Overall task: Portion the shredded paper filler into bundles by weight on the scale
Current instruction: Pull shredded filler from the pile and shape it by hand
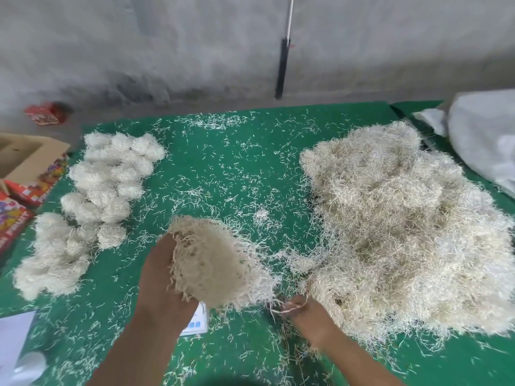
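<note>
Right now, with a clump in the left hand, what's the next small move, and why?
Probably lower the clump onto the scale beneath it: the left hand holds it just above, and the right hand pinches only a few strands for topping up.

The table cover (223, 168) is bright green, speckled all over with pale loose shreds. The big heap (404, 227) at the right of the frame is straw-beige with whiter fringes; the bundles (92, 196) at the left are nearly white. The clump (214, 260) at lower centre is cream. At far left sits a brown carton (25, 154) beside red, multicoloured printed boxes (16, 215). The wall (167, 45) is mottled grey.
</note>
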`<action>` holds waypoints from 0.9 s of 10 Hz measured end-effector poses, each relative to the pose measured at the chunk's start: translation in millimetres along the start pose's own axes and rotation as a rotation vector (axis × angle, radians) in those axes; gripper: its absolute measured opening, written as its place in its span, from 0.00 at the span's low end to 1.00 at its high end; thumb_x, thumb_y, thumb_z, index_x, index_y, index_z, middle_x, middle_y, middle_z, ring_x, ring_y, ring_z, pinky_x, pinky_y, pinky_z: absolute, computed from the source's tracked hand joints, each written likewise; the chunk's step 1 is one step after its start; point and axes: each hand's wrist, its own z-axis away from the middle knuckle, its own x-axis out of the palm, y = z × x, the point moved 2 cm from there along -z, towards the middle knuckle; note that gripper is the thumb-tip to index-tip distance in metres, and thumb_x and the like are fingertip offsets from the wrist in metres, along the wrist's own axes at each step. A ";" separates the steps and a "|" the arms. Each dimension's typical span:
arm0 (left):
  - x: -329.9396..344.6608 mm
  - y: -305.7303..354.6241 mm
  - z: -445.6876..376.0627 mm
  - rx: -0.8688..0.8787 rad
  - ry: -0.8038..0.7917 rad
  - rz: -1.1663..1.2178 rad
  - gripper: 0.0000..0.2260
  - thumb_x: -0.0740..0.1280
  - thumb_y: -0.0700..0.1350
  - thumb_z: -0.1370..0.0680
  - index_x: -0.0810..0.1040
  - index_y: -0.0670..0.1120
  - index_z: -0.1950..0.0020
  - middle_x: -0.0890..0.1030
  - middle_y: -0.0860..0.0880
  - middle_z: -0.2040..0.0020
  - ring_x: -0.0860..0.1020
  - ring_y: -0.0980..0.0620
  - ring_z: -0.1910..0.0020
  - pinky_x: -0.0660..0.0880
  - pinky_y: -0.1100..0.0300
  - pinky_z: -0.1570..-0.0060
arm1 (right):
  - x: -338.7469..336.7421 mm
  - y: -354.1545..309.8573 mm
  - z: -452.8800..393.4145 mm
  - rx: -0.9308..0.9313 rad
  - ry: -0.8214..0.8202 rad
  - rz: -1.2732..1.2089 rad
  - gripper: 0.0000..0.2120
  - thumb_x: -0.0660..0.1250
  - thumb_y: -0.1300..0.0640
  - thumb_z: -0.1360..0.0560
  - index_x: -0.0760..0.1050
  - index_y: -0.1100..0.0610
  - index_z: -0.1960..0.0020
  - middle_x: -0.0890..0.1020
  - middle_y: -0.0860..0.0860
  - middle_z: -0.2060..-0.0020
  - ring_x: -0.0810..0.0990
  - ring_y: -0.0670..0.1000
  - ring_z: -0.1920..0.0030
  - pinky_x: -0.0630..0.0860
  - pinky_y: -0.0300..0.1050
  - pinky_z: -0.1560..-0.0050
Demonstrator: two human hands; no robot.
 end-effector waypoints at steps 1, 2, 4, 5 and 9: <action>12.8 8.9 -6.8 0.094 -0.058 -0.115 0.13 0.62 0.42 0.15 0.78 0.51 0.58 0.85 0.51 0.64 0.85 0.52 0.64 0.82 0.56 0.69 | -31.2 -4.0 -1.7 0.093 0.148 -0.544 0.13 0.66 0.59 0.17 0.77 0.58 0.34 0.82 0.52 0.54 0.75 0.50 0.60 0.77 0.47 0.59; 26.9 -0.5 -2.6 0.114 -0.098 -0.205 0.14 0.60 0.35 0.17 0.69 0.46 0.61 0.82 0.48 0.61 0.82 0.45 0.63 0.78 0.54 0.65 | -46.2 -52.5 14.1 -0.085 0.079 -0.993 0.17 0.59 0.56 0.15 0.78 0.52 0.29 0.84 0.54 0.46 0.80 0.52 0.47 0.78 0.56 0.40; 79.4 -36.8 17.6 0.053 -0.194 -0.253 0.23 0.61 0.52 0.20 0.72 0.43 0.27 0.76 0.43 0.28 0.76 0.42 0.30 0.70 0.37 0.29 | -13.5 -157.2 69.1 -0.364 -0.233 -0.932 0.14 0.56 0.30 0.18 0.80 0.26 0.42 0.83 0.28 0.45 0.80 0.28 0.45 0.78 0.41 0.45; 84.7 -53.6 29.2 0.225 -0.205 -0.415 0.28 0.54 0.60 0.19 0.54 0.62 0.18 0.55 0.65 0.20 0.56 0.63 0.20 0.57 0.56 0.21 | 1.9 -162.8 61.2 -0.272 -0.119 -1.096 0.30 0.63 0.30 0.21 0.78 0.49 0.30 0.85 0.50 0.37 0.84 0.49 0.37 0.74 0.56 0.30; 42.6 -82.1 46.0 0.768 -0.308 -0.884 0.27 0.51 0.65 0.16 0.47 0.65 0.18 0.46 0.67 0.18 0.50 0.62 0.19 0.52 0.56 0.22 | 4.4 -128.7 29.9 0.043 0.077 -1.105 0.14 0.55 0.61 0.12 0.74 0.55 0.54 0.81 0.53 0.66 0.81 0.52 0.66 0.79 0.43 0.71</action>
